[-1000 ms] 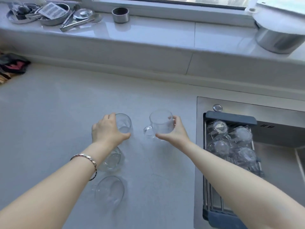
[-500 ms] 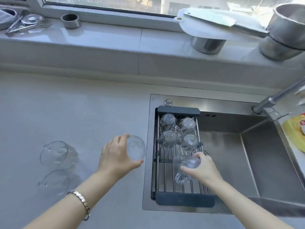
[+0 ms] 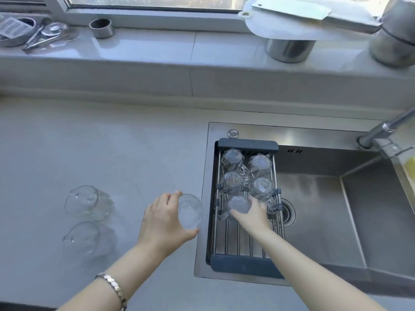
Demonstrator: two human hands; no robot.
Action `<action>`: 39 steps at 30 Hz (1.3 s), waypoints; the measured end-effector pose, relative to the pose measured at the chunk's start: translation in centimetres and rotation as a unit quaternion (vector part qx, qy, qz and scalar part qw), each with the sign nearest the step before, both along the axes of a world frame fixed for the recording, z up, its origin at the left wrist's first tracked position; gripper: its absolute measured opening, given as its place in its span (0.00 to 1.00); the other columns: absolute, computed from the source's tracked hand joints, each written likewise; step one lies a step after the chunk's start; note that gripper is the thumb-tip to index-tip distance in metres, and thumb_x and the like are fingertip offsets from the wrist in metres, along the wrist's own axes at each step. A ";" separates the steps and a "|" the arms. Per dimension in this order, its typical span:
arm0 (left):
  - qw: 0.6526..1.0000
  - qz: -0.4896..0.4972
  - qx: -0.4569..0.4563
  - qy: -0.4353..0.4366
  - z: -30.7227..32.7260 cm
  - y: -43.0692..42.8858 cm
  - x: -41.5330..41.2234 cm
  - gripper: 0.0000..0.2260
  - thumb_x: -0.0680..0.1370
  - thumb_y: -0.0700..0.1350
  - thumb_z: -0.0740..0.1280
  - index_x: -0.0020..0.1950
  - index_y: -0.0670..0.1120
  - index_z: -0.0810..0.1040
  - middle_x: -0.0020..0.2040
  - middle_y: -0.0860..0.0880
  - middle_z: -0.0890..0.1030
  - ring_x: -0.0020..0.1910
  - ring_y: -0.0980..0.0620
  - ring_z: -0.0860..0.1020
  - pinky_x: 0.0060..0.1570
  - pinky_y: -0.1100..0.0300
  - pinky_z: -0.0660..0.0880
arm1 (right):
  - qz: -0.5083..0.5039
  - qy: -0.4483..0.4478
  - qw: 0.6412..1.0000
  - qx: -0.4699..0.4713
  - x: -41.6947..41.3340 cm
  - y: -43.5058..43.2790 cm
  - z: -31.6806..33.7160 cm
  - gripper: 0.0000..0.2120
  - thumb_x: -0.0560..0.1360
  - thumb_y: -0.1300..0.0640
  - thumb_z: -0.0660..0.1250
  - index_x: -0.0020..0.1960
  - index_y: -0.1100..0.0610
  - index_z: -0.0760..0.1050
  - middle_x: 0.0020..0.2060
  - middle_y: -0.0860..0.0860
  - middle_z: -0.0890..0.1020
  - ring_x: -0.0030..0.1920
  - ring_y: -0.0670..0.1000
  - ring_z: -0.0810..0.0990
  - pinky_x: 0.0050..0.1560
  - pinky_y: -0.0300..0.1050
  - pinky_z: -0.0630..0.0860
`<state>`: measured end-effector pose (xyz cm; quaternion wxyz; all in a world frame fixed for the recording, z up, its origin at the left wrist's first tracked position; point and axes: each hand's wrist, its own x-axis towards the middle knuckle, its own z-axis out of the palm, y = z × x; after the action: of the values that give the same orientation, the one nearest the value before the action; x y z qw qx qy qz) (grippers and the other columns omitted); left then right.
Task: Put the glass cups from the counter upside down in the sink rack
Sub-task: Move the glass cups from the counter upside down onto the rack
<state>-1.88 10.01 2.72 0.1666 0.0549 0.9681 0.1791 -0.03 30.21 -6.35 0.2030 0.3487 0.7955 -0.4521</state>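
Note:
My left hand [image 3: 165, 223] grips a clear glass cup [image 3: 190, 211], tipped sideways above the counter just left of the sink edge. My right hand [image 3: 253, 215] holds another glass cup [image 3: 238, 205] bottom-up on the sink rack [image 3: 244, 263], in front of several upside-down cups [image 3: 232, 158] at the rack's far end. Two more glass cups with handles, one [image 3: 87, 202] behind the other [image 3: 82, 237], stand on the counter at the left.
The steel sink basin [image 3: 314, 216] opens to the right of the rack, with a faucet [image 3: 386, 129] at its far right. The windowsill holds metal pots [image 3: 289, 49], a small metal ring [image 3: 101, 28] and utensils [image 3: 36, 39].
My right hand has turned its cup bottom-up and moved it further back on the rack, against the other cups. My left hand has carried its cup slightly closer to the sink.

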 end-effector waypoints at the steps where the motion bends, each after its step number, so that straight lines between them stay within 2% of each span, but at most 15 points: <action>1: 1.000 0.001 -0.002 -0.008 0.0 0.2 0.0 0.38 0.64 0.57 0.74 0.70 0.49 0.64 0.62 0.50 0.73 0.65 0.49 0.70 0.64 0.56 0.67 | 0.015 0.015 1.000 -0.010 0.8 0.8 0.3 0.39 0.70 0.53 0.71 0.74 0.56 0.53 0.71 0.58 0.61 0.68 0.58 0.68 0.68 0.52 0.67; 3: 0.999 0.010 0.017 -0.026 0.1 1.0 0.1 0.39 0.63 0.56 0.75 0.70 0.49 0.65 0.61 0.49 0.73 0.64 0.49 0.71 0.63 0.55 0.69 | 0.050 0.052 0.997 0.003 2.5 2.1 1.5 0.39 0.68 0.56 0.72 0.73 0.54 0.55 0.70 0.56 0.64 0.67 0.54 0.68 0.68 0.51 0.67; 5: 0.993 0.052 0.086 -0.067 0.3 2.1 0.1 0.37 0.62 0.54 0.77 0.67 0.49 0.67 0.58 0.50 0.73 0.60 0.49 0.73 0.60 0.55 0.72 | 0.096 0.100 0.990 -0.021 4.3 2.7 2.9 0.39 0.67 0.58 0.74 0.71 0.49 0.57 0.68 0.52 0.66 0.63 0.48 0.69 0.65 0.45 0.68; 8: 0.967 0.103 0.189 -0.138 0.8 4.3 0.3 0.33 0.62 0.53 0.78 0.63 0.49 0.71 0.52 0.51 0.74 0.49 0.51 0.76 0.49 0.59 0.73 | 0.161 0.180 0.965 -0.102 6.5 2.0 4.8 0.44 0.62 0.55 0.78 0.65 0.33 0.55 0.66 0.39 0.66 0.65 0.37 0.67 0.64 0.34 0.66; 10: 0.945 0.117 0.247 -0.182 0.9 6.0 0.6 0.29 0.64 0.51 0.78 0.61 0.47 0.73 0.46 0.53 0.76 0.44 0.53 0.76 0.43 0.62 0.73 | 0.144 0.235 0.953 -0.122 7.3 1.7 5.6 0.42 0.59 0.52 0.79 0.61 0.27 0.58 0.65 0.37 0.68 0.65 0.37 0.69 0.63 0.32 0.68; 12: 0.929 0.118 0.280 -0.209 1.0 7.4 0.9 0.25 0.66 0.51 0.77 0.59 0.47 0.74 0.42 0.56 0.75 0.41 0.57 0.75 0.41 0.65 0.72 | 0.085 0.284 0.947 -0.122 7.6 2.1 6.1 0.35 0.58 0.49 0.77 0.57 0.29 0.64 0.61 0.44 0.74 0.60 0.42 0.75 0.59 0.34 0.73; 14: 0.913 0.116 0.306 -0.242 0.8 8.3 1.1 0.27 0.67 0.53 0.76 0.63 0.45 0.73 0.42 0.55 0.76 0.44 0.56 0.76 0.46 0.62 0.73 | 0.084 0.303 0.947 -0.063 7.8 3.0 6.7 0.30 0.57 0.47 0.76 0.54 0.33 0.68 0.55 0.44 0.77 0.55 0.43 0.77 0.55 0.37 0.75; 17: 0.909 0.067 0.283 -0.297 0.4 8.4 1.5 0.36 0.69 0.57 0.72 0.71 0.47 0.63 0.58 0.51 0.77 0.56 0.54 0.75 0.60 0.59 0.71 | 0.101 0.247 0.964 0.022 8.0 4.4 7.6 0.26 0.55 0.43 0.75 0.50 0.36 0.70 0.49 0.41 0.75 0.52 0.38 0.74 0.49 0.28 0.70; 19: 0.928 0.028 0.234 -0.288 0.0 8.1 1.7 0.33 0.73 0.55 0.69 0.73 0.48 0.60 0.65 0.48 0.72 0.60 0.52 0.72 0.59 0.60 0.67 | 0.088 0.164 0.980 0.067 7.9 5.4 7.5 0.24 0.59 0.45 0.76 0.52 0.41 0.71 0.48 0.44 0.74 0.51 0.41 0.74 0.46 0.33 0.69; 21: 0.941 0.015 0.206 -0.268 -0.4 7.4 1.9 0.25 0.75 0.51 0.67 0.70 0.47 0.65 0.65 0.47 0.72 0.59 0.51 0.73 0.57 0.60 0.68 | 0.095 0.061 0.983 0.144 7.3 6.3 7.0 0.26 0.62 0.43 0.74 0.57 0.44 0.71 0.50 0.46 0.72 0.52 0.48 0.76 0.46 0.42 0.70; 26: 0.947 0.041 0.200 -0.250 -1.6 4.8 2.2 0.12 0.77 0.44 0.64 0.59 0.44 0.75 0.54 0.47 0.79 0.50 0.51 0.76 0.51 0.59 0.73 | 0.162 -0.077 0.949 0.261 3.9 6.0 4.2 0.29 0.66 0.39 0.67 0.62 0.50 0.68 0.59 0.55 0.72 0.57 0.58 0.76 0.51 0.47 0.73; 29: 0.951 0.056 0.199 -0.232 -2.0 3.0 2.2 0.07 0.77 0.43 0.64 0.54 0.46 0.76 0.51 0.48 0.79 0.49 0.51 0.77 0.52 0.58 0.75 | 0.195 -0.095 0.929 0.301 2.0 4.5 2.4 0.27 0.68 0.43 0.67 0.62 0.54 0.69 0.60 0.58 0.71 0.61 0.61 0.71 0.53 0.49 0.74; 31: 0.953 0.068 0.199 -0.219 -2.1 1.8 2.1 0.04 0.77 0.44 0.64 0.50 0.49 0.75 0.48 0.50 0.78 0.49 0.51 0.77 0.55 0.55 0.75 | 0.194 -0.070 0.923 0.325 1.3 3.6 1.7 0.24 0.70 0.46 0.67 0.61 0.58 0.70 0.60 0.59 0.69 0.62 0.61 0.69 0.52 0.50 0.74; 34: 0.954 0.086 0.204 -0.201 -2.1 0.2 2.1 0.03 0.77 0.44 0.63 0.48 0.52 0.75 0.46 0.52 0.77 0.49 0.52 0.77 0.53 0.56 0.74 | 0.179 -0.019 0.929 0.323 1.1 3.2 1.5 0.21 0.73 0.50 0.66 0.60 0.60 0.69 0.61 0.60 0.69 0.62 0.62 0.67 0.54 0.51 0.73; 39: 0.964 0.080 0.190 -0.171 -2.1 -3.3 2.1 0.05 0.77 0.44 0.64 0.52 0.50 0.76 0.53 0.49 0.80 0.49 0.54 0.77 0.55 0.59 0.72 | 0.219 -0.005 0.937 0.272 2.3 2.4 2.4 0.21 0.74 0.53 0.65 0.65 0.59 0.67 0.63 0.60 0.69 0.65 0.61 0.64 0.62 0.53 0.68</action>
<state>0.19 6.71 0.62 0.3014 -0.0236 0.8747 0.3789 2.27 32.65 -3.92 0.1980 0.2101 0.9437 -0.1615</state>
